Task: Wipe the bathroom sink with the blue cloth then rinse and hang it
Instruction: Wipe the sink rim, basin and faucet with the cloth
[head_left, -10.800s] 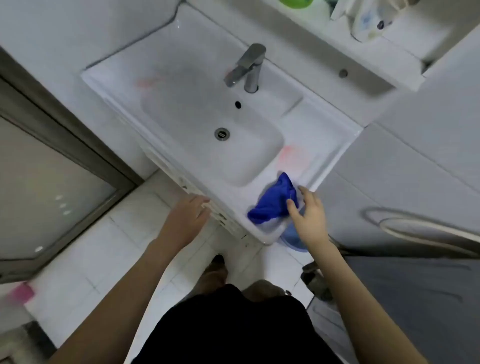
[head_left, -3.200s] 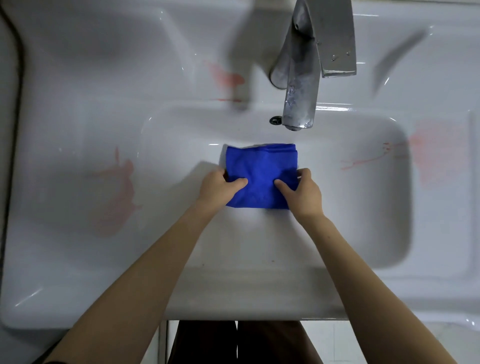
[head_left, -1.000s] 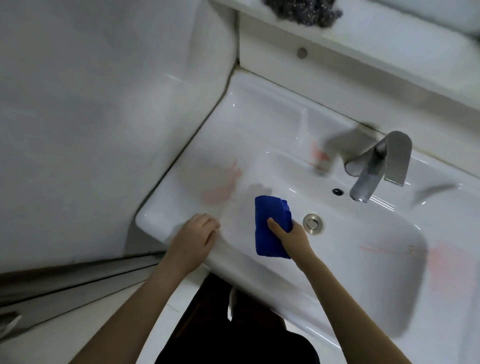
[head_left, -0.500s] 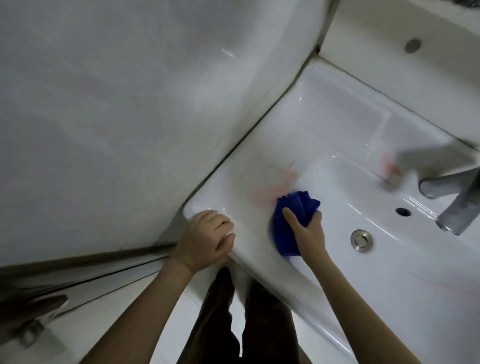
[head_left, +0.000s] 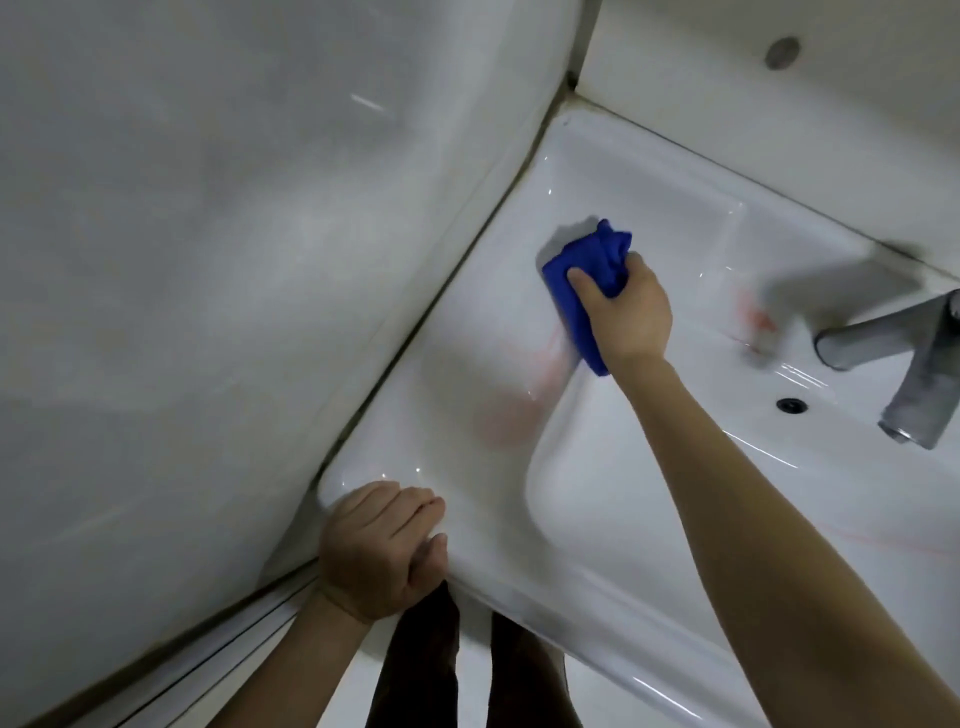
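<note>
Blue microfibre, bunched and folded into a thick pad, is sitting under my right hand (head_left: 626, 306): this blue cloth (head_left: 576, 291) is what I am gripping, fingers curled over its top and thumb pinching its near side, and I am pressing it onto the flat left deck of the glossy white ceramic sink (head_left: 675, 192). My left hand (head_left: 382, 548) is curling loosely over the sink's rounded front corner, holding nothing else, bracing me. Just below and nearward of my right hand a pinkish smear (head_left: 511, 410) is lying on the deck beside the basin's curved lip. The glaze is looking slick, so I judge the pad could skid into the basin or unfold, merely spreading the pink. The brushed metal faucet (head_left: 914, 374) is standing well to the right.
</note>
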